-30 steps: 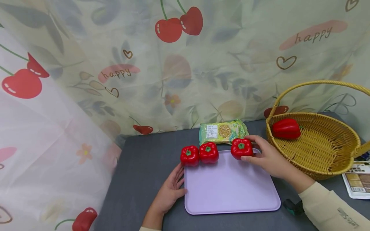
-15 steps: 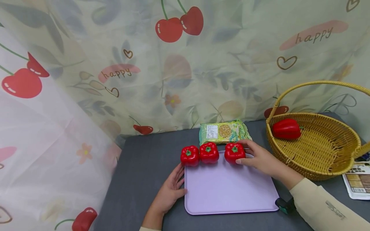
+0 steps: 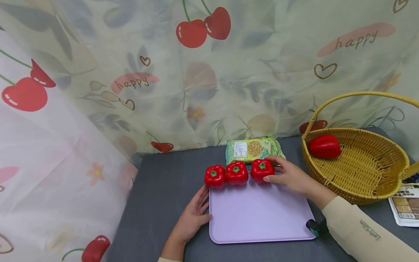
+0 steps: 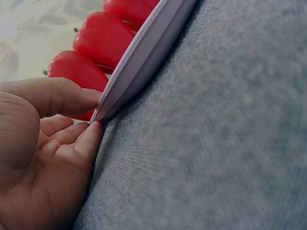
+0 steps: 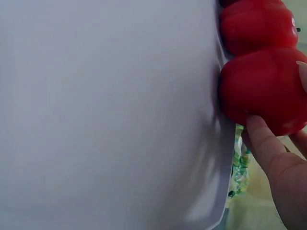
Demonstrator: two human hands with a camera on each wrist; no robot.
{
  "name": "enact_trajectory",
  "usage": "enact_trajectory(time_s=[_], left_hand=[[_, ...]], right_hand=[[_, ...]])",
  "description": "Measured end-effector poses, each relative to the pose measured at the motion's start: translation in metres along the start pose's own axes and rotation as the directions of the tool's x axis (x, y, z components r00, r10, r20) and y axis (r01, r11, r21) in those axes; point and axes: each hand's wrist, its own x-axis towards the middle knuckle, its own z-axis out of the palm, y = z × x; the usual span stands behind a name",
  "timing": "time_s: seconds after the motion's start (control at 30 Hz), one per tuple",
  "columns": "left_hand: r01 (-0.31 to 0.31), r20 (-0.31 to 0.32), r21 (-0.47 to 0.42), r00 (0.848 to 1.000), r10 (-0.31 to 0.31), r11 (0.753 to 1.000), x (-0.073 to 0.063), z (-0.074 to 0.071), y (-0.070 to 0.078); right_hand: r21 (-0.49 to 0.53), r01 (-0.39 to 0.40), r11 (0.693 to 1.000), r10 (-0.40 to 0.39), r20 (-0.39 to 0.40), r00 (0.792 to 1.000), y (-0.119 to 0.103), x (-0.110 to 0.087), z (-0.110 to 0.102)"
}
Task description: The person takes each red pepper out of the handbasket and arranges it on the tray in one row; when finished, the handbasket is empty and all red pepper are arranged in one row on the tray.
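Note:
Three red bell peppers line the far edge of a lilac tray (image 3: 262,214): a left one (image 3: 215,177), a middle one (image 3: 237,173) and a right one (image 3: 262,171). My right hand (image 3: 291,176) holds the right pepper from its right side, thumb in front and fingers behind. In the right wrist view the thumb presses this pepper (image 5: 264,91) beside the tray rim. My left hand (image 3: 192,216) is at the tray's left edge. The left wrist view shows its thumb and fingers pinching the tray rim (image 4: 129,67).
A green and yellow food packet (image 3: 252,150) lies behind the peppers. To the right stands a wicker basket (image 3: 363,167) with a tall handle and another red bell pepper (image 3: 325,146) inside. A brown and white package (image 3: 406,207) lies at the far right. A printed curtain (image 3: 209,91) hangs behind.
My right hand has moved left with the right pepper, bringing it close to the middle one. The left hand and the other peppers have stayed in place.

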Motion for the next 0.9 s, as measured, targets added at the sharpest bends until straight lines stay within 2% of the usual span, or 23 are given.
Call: enact_trajectory(time_s=[0.37,0.63,0.9], left_hand=[[0.004,-0.004,0.002,1.0,-0.004,1.0,0.0,0.0,0.001],[0.013,-0.003,-0.011,1.0,-0.013,1.0,0.001,0.0,0.0],[0.024,-0.008,-0.008,1.0,-0.024,1.0,0.001,0.001,0.002]], right_hand=[[0.062,0.027,0.998,-0.029,0.035,0.999,0.003,0.006,0.003],[0.041,0.031,0.999,-0.033,0.037,0.999,0.003,0.004,0.002],[-0.012,0.062,0.998,-0.062,0.009,0.998,0.0,-0.006,-0.01]])
